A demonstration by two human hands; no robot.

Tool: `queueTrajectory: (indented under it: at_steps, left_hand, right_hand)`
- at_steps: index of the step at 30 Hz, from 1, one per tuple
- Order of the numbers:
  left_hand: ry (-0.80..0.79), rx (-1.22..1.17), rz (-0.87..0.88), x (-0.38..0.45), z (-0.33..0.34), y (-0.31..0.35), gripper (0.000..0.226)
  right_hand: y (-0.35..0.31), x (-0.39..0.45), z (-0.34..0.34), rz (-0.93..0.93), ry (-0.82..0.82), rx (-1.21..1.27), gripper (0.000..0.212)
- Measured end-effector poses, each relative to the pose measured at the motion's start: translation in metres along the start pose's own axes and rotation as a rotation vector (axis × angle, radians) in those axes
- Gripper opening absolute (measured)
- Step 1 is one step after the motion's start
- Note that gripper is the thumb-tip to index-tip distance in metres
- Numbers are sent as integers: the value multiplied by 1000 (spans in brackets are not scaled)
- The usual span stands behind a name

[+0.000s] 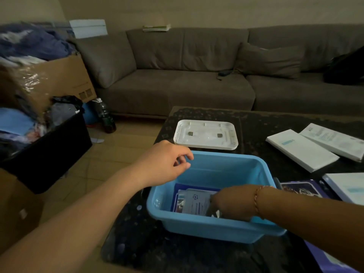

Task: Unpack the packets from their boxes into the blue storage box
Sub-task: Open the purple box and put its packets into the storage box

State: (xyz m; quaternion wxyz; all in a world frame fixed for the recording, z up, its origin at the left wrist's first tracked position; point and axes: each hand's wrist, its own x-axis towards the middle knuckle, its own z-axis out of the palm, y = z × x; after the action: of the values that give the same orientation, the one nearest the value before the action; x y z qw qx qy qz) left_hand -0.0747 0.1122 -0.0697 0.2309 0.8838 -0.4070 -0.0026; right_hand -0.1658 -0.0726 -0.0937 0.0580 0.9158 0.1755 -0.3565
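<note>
Silvery foil with a white printed label, the packet (194,201) lies flat on the floor of the blue storage box (208,226), resting on a dark blue sheet or packet beneath it. Its long axis seems to run from the near wall toward the far wall, tilted a little to the right, label face up; which end is the top I cannot tell.

The right hand (230,203) is down inside the box, at the packet's right edge. Its fingers are hidden behind the knuckles and the near wall, so I cannot tell whether it grips the packet or merely lies against it. The left hand (167,164) hovers beside the box's far left corner, fingers loosely curled and holding nothing, just clear of the rim.

My judgement is that the step in hand is setting a packet down in the box. The next move would call for the right hand to let go and lift straight out, then reach right for more stock.

Beyond the box lies its white lid (205,134), underside up. To the right on the dark table (197,259) are two white flat boxes (301,149), overlapping, and purple packaging (301,189) near the right wrist. A grey sofa (177,75) stands behind.
</note>
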Motion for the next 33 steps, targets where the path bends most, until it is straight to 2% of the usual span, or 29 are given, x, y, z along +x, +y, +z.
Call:
queueTrajectory:
  at_steps: [5,9,12,14,16,18,21,24,26,27,29,33]
  left_hand:
    - [161,-70,57,-1,12,-4,12]
    - [220,-124,70,-2,13,-4,11]
    - [354,-79,122,-6,4,15,12]
    - [532,-55,212,-13,-1,50,8]
    - [627,-61,363,-22,3,100,6]
    - [541,-131,561,-29,24,150,8]
    - [211,-126,720,-32,88,207,18]
    - [13,103,660,-23,158,230,48]
    - [-73,267,611,-17,185,230,61]
    - [-107,331,581,-14,191,229,63]
    - [-139,314,538,-10,196,223,60]
    - [-74,264,569,-4,194,211,39]
  right_hand:
    - [4,6,0,-95,-60,-71,50]
    - [5,-9,-3,-83,45,94,48]
    - [14,-57,-9,-6,407,368,43]
    - [23,-103,-2,44,762,644,37]
    - [37,-144,19,69,1158,950,28]
    - [54,-169,56,220,1418,1237,19]
    - [77,-175,125,557,1568,1339,14]
    - [89,-180,176,755,1474,1298,11]
    - [92,-191,198,839,1383,1175,9]
    - [91,-195,208,865,1324,1103,10]
    - [82,-201,224,865,1147,1045,13]
    - [70,-208,237,778,763,892,10]
